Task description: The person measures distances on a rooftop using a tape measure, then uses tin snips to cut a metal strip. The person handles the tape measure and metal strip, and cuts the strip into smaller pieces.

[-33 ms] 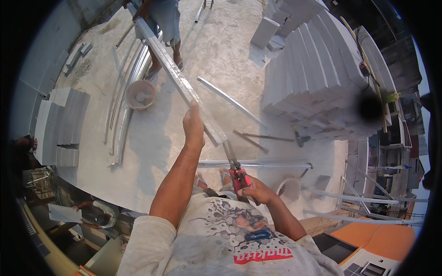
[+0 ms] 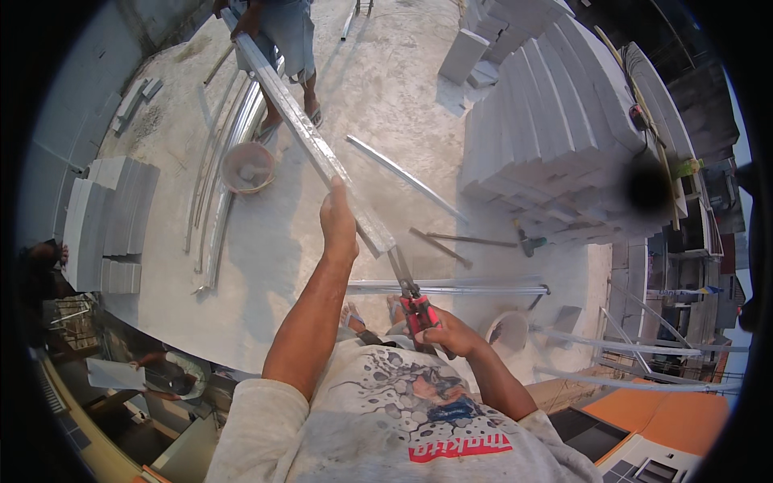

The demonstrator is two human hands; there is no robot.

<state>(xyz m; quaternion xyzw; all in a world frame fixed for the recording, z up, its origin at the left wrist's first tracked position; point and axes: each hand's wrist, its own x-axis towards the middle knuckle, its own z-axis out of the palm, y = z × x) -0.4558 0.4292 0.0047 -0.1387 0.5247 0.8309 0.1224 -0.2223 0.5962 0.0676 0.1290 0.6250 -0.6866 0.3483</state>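
My left hand (image 2: 339,221) is closed round a long, shiny metal channel (image 2: 310,137) near its lower end. The channel slants up to the far left, where another person's hands hold the other end. My right hand (image 2: 448,332) grips a pair of snips (image 2: 419,312) with red-and-black handles, in front of my shirt. The long grey jaws of the snips reach up to the near end of the channel and meet its edge. Whether the jaws are closed on the metal is too small to tell.
The other person (image 2: 282,40) stands at the far left beside a bucket (image 2: 246,167) and long metal profiles (image 2: 217,217). Pale blocks (image 2: 531,137) are stacked at right, with a drill (image 2: 527,241) near them. A loose channel (image 2: 403,175) lies mid-floor; a second bucket (image 2: 507,332) stands right of me.
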